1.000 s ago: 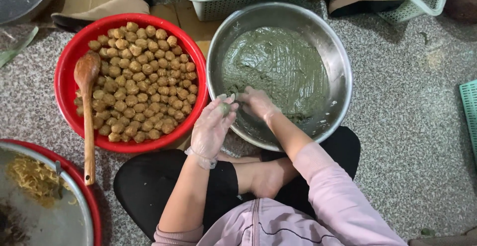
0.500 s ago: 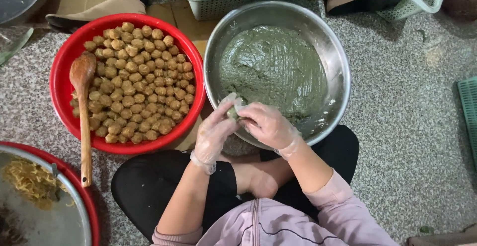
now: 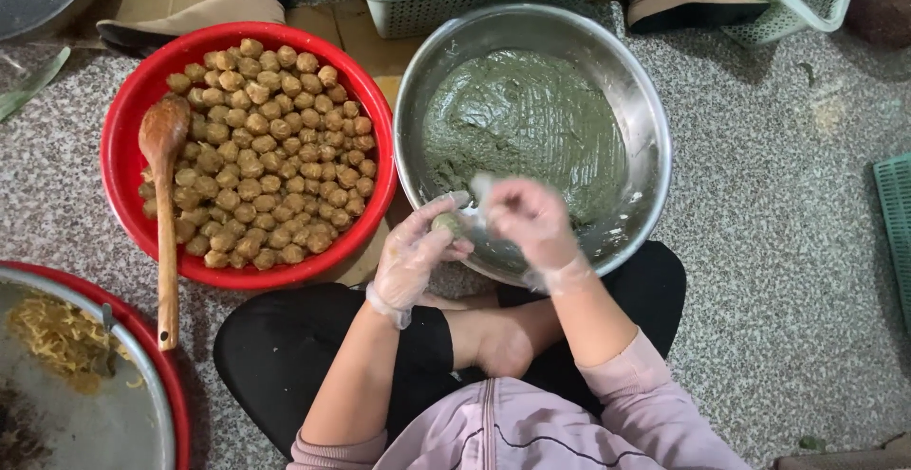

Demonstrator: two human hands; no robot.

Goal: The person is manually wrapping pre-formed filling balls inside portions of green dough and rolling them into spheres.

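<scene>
Taking the steel bowl (image 3: 655, 138) as the mark, and going left to right: far to its left a second red-rimmed pan (image 3: 85, 413) shows yellowish shreds at the corner. Nearer, the red basin (image 3: 119, 162) sits just beside the bowl's left rim, heaped with brown balls (image 3: 266, 157), and a wooden spoon (image 3: 163, 204) lies in it with its handle running out over the near edge.

At the bowl's near rim the person's gloved hands meet. The left hand (image 3: 413, 257) is curled, fingers cupped around a small lump (image 3: 446, 223) of the greenish paste, so the lump rests at the left fingertips, just over the rim. The right hand (image 3: 531, 223) hovers right beside it, over the bowl; it is blurred, fingers loosely bent toward the lump, and I cannot tell whether they press on it. The lump looks roundish, no clear long axis. It lies to the left of the right fingers, nearer the left hand.

Green paste (image 3: 522, 129) coats the bowl's inside. Beyond the bowl stand plastic baskets (image 3: 455, 5).
</scene>
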